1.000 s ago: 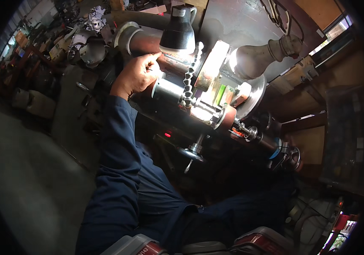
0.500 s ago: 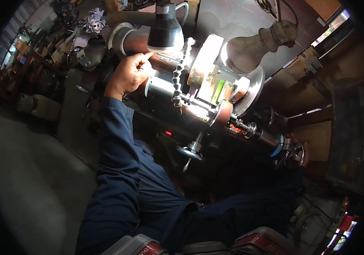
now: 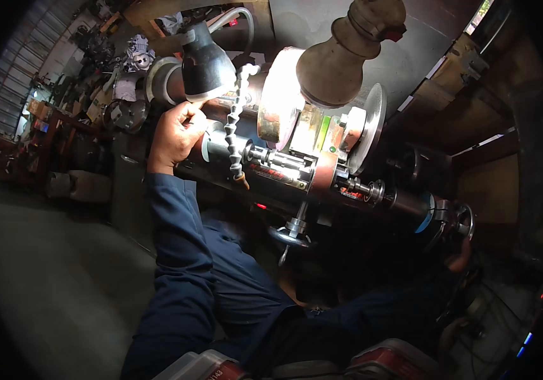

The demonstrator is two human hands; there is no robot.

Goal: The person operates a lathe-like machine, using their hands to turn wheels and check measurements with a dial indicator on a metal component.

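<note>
My left hand (image 3: 179, 130), fingers curled and closed, is raised beside the left end of the steel cylinder (image 3: 221, 147), under the black lamp head (image 3: 205, 73); what it pinches is unclear. A segmented coolant hose (image 3: 233, 130) hangs to its right. A machine spindle carries bright shafts (image 3: 278, 158) and a reddish round part (image 3: 324, 174), beside a pale grinding wheel (image 3: 274, 95). My right hand (image 3: 458, 256), in shadow at the far right, reaches the chrome handwheel (image 3: 465, 221); its fingers are hard to make out.
A second lamp head (image 3: 328, 69) hangs over the wheel. A chrome crank wheel (image 3: 290, 235) sticks out below the machine. Wooden panels (image 3: 487, 183) stand at the right. Cluttered metal parts (image 3: 126, 114) lie at the back left, beside a concrete floor (image 3: 62, 266).
The view has shifted, so the machine and my left hand sit lower in the picture. My right hand has appeared at the right handwheel and now shows lower, below its rim.
</note>
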